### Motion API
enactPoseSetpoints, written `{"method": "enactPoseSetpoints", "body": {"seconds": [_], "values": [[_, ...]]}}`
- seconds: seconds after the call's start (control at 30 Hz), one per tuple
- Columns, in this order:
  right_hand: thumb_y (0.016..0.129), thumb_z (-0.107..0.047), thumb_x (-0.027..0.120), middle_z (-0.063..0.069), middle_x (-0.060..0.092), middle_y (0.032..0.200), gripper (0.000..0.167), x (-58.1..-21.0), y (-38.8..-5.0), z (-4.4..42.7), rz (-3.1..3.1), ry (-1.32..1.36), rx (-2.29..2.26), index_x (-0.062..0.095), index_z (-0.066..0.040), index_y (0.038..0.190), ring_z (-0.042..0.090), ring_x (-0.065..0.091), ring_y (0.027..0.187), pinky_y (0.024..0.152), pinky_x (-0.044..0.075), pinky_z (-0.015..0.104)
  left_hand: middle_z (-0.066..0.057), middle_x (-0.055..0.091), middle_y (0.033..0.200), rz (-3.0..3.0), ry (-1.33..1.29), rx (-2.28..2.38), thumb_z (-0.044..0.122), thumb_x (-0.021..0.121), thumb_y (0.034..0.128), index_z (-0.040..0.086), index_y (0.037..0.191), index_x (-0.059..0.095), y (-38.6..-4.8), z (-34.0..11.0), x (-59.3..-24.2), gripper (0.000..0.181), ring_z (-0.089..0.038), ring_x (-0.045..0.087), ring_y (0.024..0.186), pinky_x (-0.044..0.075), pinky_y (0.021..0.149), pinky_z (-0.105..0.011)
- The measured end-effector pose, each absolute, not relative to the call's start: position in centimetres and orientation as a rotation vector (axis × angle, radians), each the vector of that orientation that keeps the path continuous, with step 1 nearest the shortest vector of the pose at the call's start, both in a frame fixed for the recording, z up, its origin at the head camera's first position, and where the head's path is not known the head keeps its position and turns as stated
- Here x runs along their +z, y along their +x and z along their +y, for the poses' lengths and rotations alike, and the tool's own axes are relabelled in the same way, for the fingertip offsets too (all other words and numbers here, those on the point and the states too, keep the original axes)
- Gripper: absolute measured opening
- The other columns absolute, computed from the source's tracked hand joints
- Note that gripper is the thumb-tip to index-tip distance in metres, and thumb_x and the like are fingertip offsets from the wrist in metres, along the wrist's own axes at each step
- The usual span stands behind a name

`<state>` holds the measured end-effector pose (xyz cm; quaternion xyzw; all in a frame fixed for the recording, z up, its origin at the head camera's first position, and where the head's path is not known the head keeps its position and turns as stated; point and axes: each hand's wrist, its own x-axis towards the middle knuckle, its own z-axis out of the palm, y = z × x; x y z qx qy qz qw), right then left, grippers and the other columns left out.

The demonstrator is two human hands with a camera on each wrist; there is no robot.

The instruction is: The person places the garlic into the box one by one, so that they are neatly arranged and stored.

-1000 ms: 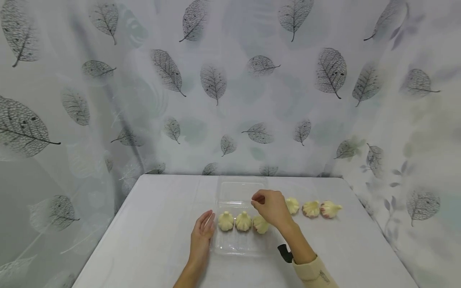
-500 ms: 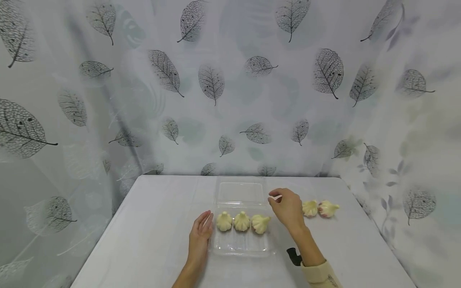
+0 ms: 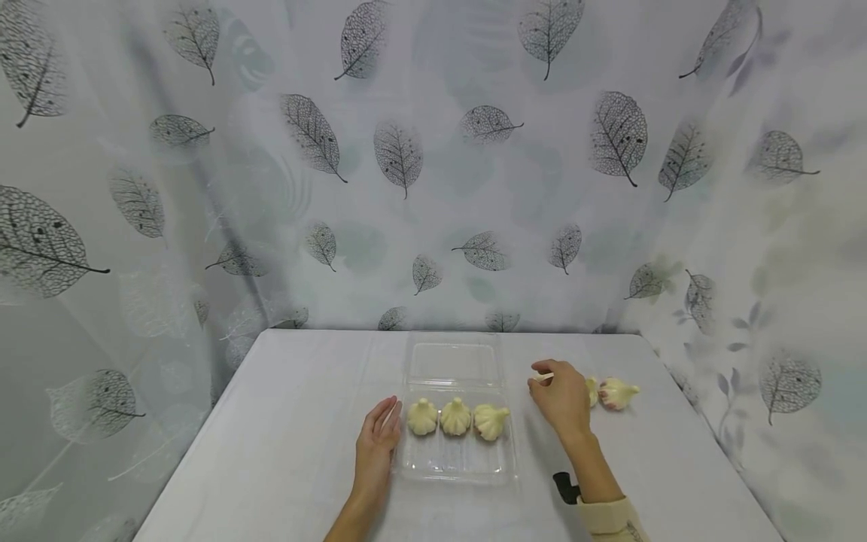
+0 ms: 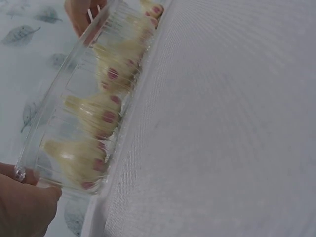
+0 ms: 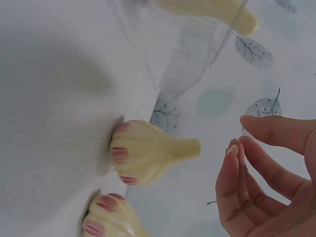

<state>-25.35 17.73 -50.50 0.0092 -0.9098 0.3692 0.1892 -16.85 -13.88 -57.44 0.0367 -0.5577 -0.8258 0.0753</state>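
Note:
Three garlic bulbs stand in a row in a clear plastic container, its lid folded back. My left hand rests against the container's left side, fingers fairly straight; the left wrist view shows its thumb at the corner. My right hand hovers right of the container, thumb and fingers apart with nothing between them. In the right wrist view, a pinkish-based garlic bulb lies just beyond its fingertips. The head view has this bulb hidden behind the hand.
More garlic lies to the right: one bulb in full view, another partly covered by my right hand. The open lid lies behind the container on the white table. A leaf-patterned curtain hangs behind.
My right hand has moved right, from above the container's rightmost bulb to the loose garlic on the table. My left hand has stayed at the container's side.

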Motion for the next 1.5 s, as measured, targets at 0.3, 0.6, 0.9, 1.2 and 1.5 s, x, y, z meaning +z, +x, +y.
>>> {"method": "enactPoseSetpoints", "body": {"seconds": [0.3, 0.6, 0.9, 1.2, 1.5], "values": [[0.085, -0.01, 0.08, 0.017, 0.073, 0.104, 0.024, -51.6, -25.8, 18.4, -2.566, -0.004, 1.008, 0.078, -0.004, 0.109, 0.031, 0.074, 0.088, 0.071, 0.059, 0.046, -0.02, 0.031, 0.167, -1.649, 0.126, -2.502, -0.014, 0.043, 0.1003, -0.002, 0.156, 0.035, -16.7, -13.9, -57.3, 0.058, -0.031, 0.031, 0.155, 0.037, 0.12, -0.026], [0.086, -0.009, 0.081, 0.021, 0.071, 0.105, 0.025, -52.4, -26.0, 18.7, -2.566, 0.008, 1.017, 0.078, -0.002, 0.11, 0.033, 0.073, 0.087, 0.068, 0.059, 0.047, -0.02, 0.031, 0.167, -1.635, 0.109, -2.513, -0.013, 0.044, 0.1016, -0.002, 0.156, 0.033, -16.7, -13.9, -57.3, 0.057, -0.031, 0.031, 0.155, 0.034, 0.122, -0.03], [0.083, -0.001, 0.073, 0.018, 0.071, 0.099, 0.018, -53.2, -26.7, 18.9, -2.507, 0.017, 0.983, 0.079, -0.004, 0.1, 0.032, 0.073, 0.083, 0.061, 0.056, 0.041, -0.021, 0.031, 0.166, -1.661, 0.112, -2.499, -0.011, 0.045, 0.1033, -0.002, 0.156, 0.034, -16.7, -13.8, -57.3, 0.055, -0.032, 0.031, 0.155, 0.034, 0.123, -0.032], [0.086, 0.001, 0.074, 0.015, 0.074, 0.092, 0.011, -54.1, -27.3, 19.1, -2.513, 0.031, 1.012, 0.077, -0.001, 0.097, 0.031, 0.073, 0.08, 0.06, 0.059, 0.039, -0.021, 0.031, 0.166, -1.64, 0.119, -2.524, -0.011, 0.044, 0.1032, -0.002, 0.156, 0.035, -16.8, -13.8, -57.4, 0.054, -0.031, 0.031, 0.155, 0.034, 0.122, -0.031], [0.085, 0.003, 0.077, 0.017, 0.076, 0.09, 0.012, -53.9, -27.2, 19.5, -2.48, 0.035, 1.023, 0.077, 0.0, 0.096, 0.033, 0.075, 0.078, 0.058, 0.061, 0.04, -0.023, 0.03, 0.166, -1.686, 0.093, -2.489, -0.01, 0.045, 0.1015, -0.002, 0.156, 0.033, -16.6, -13.9, -57.4, 0.056, -0.035, 0.03, 0.154, 0.037, 0.121, -0.029]]}}
